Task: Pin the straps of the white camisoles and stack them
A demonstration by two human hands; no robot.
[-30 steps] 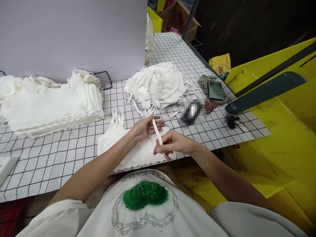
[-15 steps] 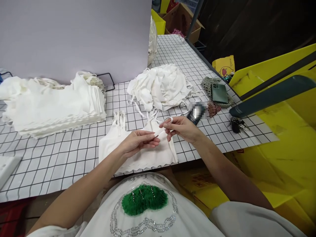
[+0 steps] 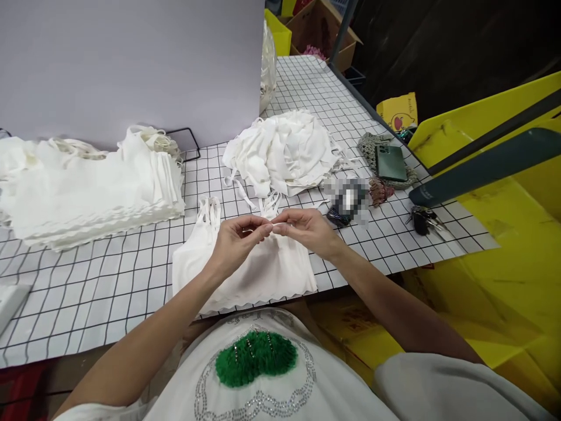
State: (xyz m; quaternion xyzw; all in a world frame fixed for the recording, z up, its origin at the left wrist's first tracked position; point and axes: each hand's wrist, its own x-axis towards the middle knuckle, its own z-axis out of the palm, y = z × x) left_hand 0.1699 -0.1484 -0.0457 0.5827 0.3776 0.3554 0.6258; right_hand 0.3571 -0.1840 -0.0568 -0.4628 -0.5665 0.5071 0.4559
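A white strappy camisole top [image 3: 258,283] lies flat at the table's front edge, its scalloped hem towards me and its thin straps [image 3: 209,210] pointing away. Over its upper part, my left hand [image 3: 236,241] and my right hand [image 3: 310,233] meet fingertip to fingertip. Both are closed in a pinch on a narrow white strap, of which only a sliver shows between the fingers. Most of the strap is hidden by them.
A neat stack of white tops [image 3: 100,193] stands on the left, and a loose white heap [image 3: 284,152] lies behind the camisole. To the right are a phone [image 3: 391,163], keys [image 3: 427,223] and a dark green bar [image 3: 486,166]. A grey panel [image 3: 131,64] rises at the back.
My hands have come together, the right moving left to the left hand's fingertips. The strap that showed as a band and loop between them is now mostly covered.
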